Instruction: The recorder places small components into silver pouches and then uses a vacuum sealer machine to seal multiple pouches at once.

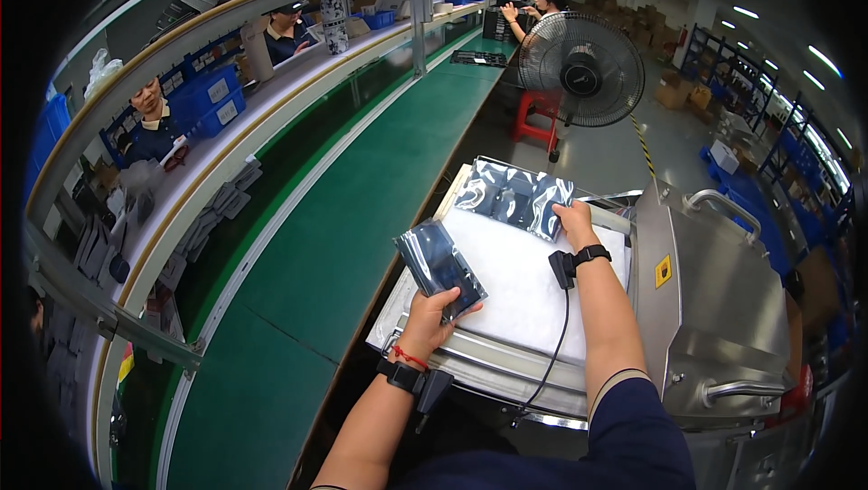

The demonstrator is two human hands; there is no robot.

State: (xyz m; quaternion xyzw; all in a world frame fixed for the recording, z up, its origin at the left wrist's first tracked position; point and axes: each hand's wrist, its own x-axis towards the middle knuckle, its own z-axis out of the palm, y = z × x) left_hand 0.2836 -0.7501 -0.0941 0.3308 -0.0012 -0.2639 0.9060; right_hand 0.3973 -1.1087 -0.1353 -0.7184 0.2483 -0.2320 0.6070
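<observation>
My left hand [427, 320] is closed round the lower end of a stack of dark, shiny plastic pouches [440, 259], held up over the left edge of a white padded bed [511, 287]. Along the far edge of that bed lie more dark pouches [495, 190] in a row, side by side. At the row's right end my right hand [576, 221] pinches the edge of a glossy pouch [549, 204] between thumb and fingers. What the pouches contain cannot be made out.
A steel lid [723, 296] with bar handles stands raised to the right of the bed. On the left runs a green conveyor belt [312, 287]. A black cable [558, 345] hangs from my right wrist. Beyond are a fan [581, 70], a red stool [539, 117] and several co-workers.
</observation>
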